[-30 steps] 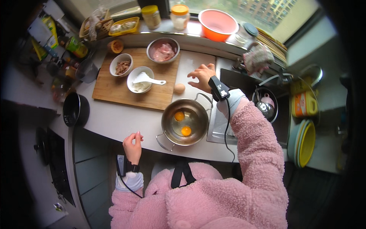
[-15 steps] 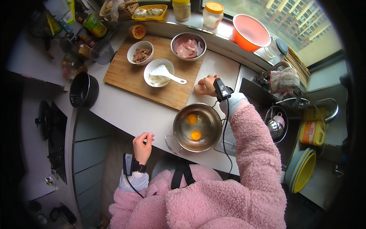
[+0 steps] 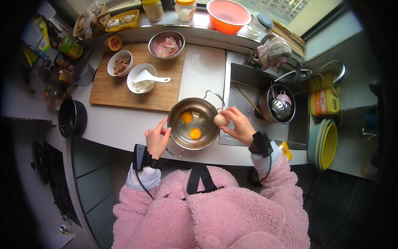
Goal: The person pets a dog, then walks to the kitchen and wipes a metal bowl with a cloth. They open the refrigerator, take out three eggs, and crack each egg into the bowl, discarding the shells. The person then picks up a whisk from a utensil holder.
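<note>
In front of me stands a round steel pot [image 3: 182, 140] with two wire handles, holding two egg yolks [image 3: 195, 133] in clear egg white. A whole light-brown egg [image 3: 221, 120] is pinched between the thumb and fingers of my right hand [image 3: 239, 125], right at the pot's right rim. My left hand [image 3: 156, 139] is at the pot's left rim, fingers apart and holding nothing; whether the fingertips touch the metal I cannot tell.
A wooden cutting board [image 3: 103, 93] bears bowls of cooked meat, raw meat, and white paste with a spoon [image 3: 152, 78]. The sink [image 3: 240, 97] on the right holds a black pot [image 3: 264, 106] with a ladle. A black inner pot [image 3: 72, 118] stands at left.
My right hand has come back from beside the board to the pot's right rim, now showing an egg. My left hand has moved up to the left rim. The view has shifted right.
</note>
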A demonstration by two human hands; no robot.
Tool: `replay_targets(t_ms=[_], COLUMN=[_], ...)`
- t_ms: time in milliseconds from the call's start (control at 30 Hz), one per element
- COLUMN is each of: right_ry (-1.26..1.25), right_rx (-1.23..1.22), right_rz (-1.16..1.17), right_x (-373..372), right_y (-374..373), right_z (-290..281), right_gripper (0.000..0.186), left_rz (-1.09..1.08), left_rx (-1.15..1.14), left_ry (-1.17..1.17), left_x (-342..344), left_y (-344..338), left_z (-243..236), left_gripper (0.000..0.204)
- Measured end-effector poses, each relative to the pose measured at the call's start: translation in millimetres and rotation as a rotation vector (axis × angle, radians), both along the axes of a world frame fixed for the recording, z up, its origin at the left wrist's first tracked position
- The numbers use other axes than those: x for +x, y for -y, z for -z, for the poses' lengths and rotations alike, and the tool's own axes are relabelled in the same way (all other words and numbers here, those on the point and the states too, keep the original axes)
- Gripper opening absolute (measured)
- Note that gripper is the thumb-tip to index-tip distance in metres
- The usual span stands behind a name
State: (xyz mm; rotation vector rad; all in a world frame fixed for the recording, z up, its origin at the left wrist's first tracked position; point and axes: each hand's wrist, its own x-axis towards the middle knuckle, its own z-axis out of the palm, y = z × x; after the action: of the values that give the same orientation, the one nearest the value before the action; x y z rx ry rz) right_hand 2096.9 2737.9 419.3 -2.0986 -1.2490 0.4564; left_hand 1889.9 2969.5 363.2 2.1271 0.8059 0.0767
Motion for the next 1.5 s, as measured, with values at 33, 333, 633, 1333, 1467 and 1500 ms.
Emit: replay_targets(t_ms=[33,333,633,1333,1467,1500], right_ry=[-0.001,0.114,-0.334,-0.438,-0.494,-0.485], right_rx=[0.035,0.122,0.205,0.051,0.069,0.067], right_rz=[0.033,0.103,0.036,-0.098,-0.120,-0.119], right_x=[-8,-26,-18,-22,-21,-21], right_y=[3,11,-15,-58,-61,-62], right_z=[4,5,-22,-1,0,0], right_gripper=[0.044,0.044,0.036,0.045,0.040,0.040], left_rz=[0.007,0.000,0.128,0.265,0.241,0.231], left_rx=[0.023,0.039,0.228,-0.461,-0.414,-0.410], left_ry=[0.006,0.010,0.297,0.274,0.248,0.253], left_x=[2,3,24,52,52,52], left_y=[0,-2,-1,14,17,18], left_z=[2,8,-45,-67,-67,-67], left_gripper=[0.042,0.042,0.040,0.037,0.036,0.035])
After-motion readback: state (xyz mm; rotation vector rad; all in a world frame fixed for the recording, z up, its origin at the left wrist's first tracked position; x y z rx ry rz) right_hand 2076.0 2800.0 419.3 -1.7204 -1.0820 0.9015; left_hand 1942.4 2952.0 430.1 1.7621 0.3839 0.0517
